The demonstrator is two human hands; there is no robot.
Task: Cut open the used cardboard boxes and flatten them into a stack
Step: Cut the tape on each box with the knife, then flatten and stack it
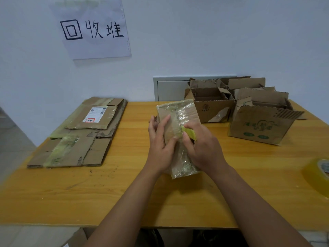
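I judge the taped box light, stiff, slick with film. My left hand grips its side; my right hand clasps the yellow cutter at the seam.

Looking like recycling corner of office or stockroom. Handwritten white paper sign reading "回收堆" hanging on plain white wall. Flattened brown cardboard sheets piling on yellow wooden table beneath it. Opened brown cardboard boxes waiting at right; roll of clear packing tape sitting at table's edge.
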